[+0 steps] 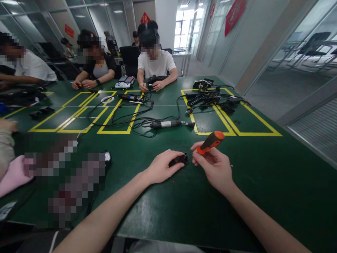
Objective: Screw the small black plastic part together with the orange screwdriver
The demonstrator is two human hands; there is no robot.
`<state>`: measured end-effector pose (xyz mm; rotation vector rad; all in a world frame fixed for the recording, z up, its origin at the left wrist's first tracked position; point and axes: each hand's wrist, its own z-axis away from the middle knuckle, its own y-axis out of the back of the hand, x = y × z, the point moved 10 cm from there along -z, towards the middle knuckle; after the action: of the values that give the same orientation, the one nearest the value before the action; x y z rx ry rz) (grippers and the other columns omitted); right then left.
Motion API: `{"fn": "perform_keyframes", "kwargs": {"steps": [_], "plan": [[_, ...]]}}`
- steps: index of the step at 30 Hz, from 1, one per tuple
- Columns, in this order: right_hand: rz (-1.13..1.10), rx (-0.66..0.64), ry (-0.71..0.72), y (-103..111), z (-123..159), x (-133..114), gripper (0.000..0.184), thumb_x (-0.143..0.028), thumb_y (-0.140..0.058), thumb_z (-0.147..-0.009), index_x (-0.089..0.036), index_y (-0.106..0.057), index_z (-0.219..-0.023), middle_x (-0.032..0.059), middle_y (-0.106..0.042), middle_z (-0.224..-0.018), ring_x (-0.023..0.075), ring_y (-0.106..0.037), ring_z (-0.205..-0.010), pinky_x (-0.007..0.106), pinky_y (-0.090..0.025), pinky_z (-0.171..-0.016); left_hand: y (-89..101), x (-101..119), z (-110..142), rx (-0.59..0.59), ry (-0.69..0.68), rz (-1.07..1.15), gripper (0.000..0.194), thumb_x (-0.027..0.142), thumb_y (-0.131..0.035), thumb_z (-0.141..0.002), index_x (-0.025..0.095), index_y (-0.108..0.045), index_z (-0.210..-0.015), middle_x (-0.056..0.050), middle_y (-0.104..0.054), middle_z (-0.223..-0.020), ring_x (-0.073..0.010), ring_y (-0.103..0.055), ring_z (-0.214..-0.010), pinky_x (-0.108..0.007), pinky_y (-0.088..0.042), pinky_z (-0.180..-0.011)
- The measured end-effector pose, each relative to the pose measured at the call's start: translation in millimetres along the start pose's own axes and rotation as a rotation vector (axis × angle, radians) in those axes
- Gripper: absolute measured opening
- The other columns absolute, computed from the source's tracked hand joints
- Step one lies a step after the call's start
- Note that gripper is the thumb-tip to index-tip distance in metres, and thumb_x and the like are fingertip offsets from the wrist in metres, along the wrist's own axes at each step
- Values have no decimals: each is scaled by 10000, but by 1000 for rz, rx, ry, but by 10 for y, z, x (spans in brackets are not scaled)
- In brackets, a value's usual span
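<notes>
My left hand (165, 166) rests on the green table and is closed round a small black part (181, 160) with a round opening at its right end. Most of that part is hidden by the fingers. My right hand (214, 168), just to the right, holds a screwdriver (213, 140) with an orange and dark grey handle. The handle tilts up and to the right; its shaft and tip cannot be made out. A narrow gap lies between the two hands.
Beyond my hands lies a black and silver corded tool (168, 124). Tangled black cables (207, 98) lie at the back right, inside yellow tape (258, 134). Several people sit across the green table (263, 168). Two blurred-out items lie at left, near another person's pink sleeve (18, 175).
</notes>
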<state>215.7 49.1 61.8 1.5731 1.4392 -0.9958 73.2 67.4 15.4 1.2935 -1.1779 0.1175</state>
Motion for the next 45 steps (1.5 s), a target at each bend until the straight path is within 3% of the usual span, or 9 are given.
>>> {"fn": "perform_keyframes", "kwargs": {"steps": [4, 13, 20, 24, 29, 32, 35, 45], "plan": [[54, -30, 28, -20, 10, -77, 268, -440, -806, -851, -216, -711, -739, 34, -688, -766, 156, -632, -556, 300, -607, -493, 8, 0, 5, -4, 5, -7, 288, 298, -643, -980, 205, -669, -1251, -72, -743, -1105, -204, -659, -973, -337, -531, -913], [-57, -48, -32, -50, 104, 10, 186, -403, -715, -944, -218, -715, -941, 40, -754, -770, 173, -703, -597, 313, -644, -572, 34, 46, 47, 1, -6, 45, 290, 260, -642, -971, 204, -644, -1255, -62, -735, -1105, -197, -663, -956, -317, -524, -878], [43, -4, -56, -9, 125, 36, 195, -354, -789, -877, -214, -692, -781, 32, -734, -679, 174, -688, -563, 284, -608, -539, 31, 49, 58, -20, 34, 59, 236, 255, -640, -972, 209, -647, -1203, -52, -723, -1062, -192, -657, -910, -313, -510, -832], [51, -70, -46, -53, 140, -10, 140, -307, -705, -943, -208, -732, -847, 28, -724, -674, 158, -664, -542, 272, -586, -526, 27, 80, 48, -37, 28, 81, 213, 243, -645, -972, 214, -648, -1183, -43, -720, -1058, -195, -644, -932, -313, -498, -841], [-47, -119, -34, -141, 165, 41, 216, -319, -573, -1032, -205, -722, -926, 0, -670, -635, 121, -603, -487, 234, -527, -478, 20, 46, 44, -32, 51, 95, 227, 256, -654, -973, 205, -644, -1194, -50, -712, -1093, -189, -633, -937, -308, -502, -853], [-110, -84, -42, -140, 170, 119, 145, -335, -652, -990, -206, -691, -939, 22, -718, -752, 120, -631, -538, 235, -553, -512, 1, 26, 51, -38, 48, 93, 216, 271, -644, -984, 202, -653, -1188, -50, -711, -1091, -188, -632, -947, -305, -503, -859], [-101, -60, -43, -122, 156, 141, 139, -316, -718, -941, -203, -682, -869, 18, -714, -739, 118, -630, -537, 227, -551, -505, -3, 9, 57, -33, 38, 83, 230, 303, -630, -996, 201, -656, -1201, -56, -709, -1095, -188, -634, -941, -307, -509, -854], [17, -31, 52, -36, 42, -60, 145, -183, -725, -883, -202, -712, -740, -7, -635, -706, 100, -585, -504, 213, -505, -451, -1, -22, 55, -15, 28, 61, 276, 282, -645, -976, 206, -650, -1242, -54, -713, -1077, -185, -642, -906, -303, -520, -819]]}}
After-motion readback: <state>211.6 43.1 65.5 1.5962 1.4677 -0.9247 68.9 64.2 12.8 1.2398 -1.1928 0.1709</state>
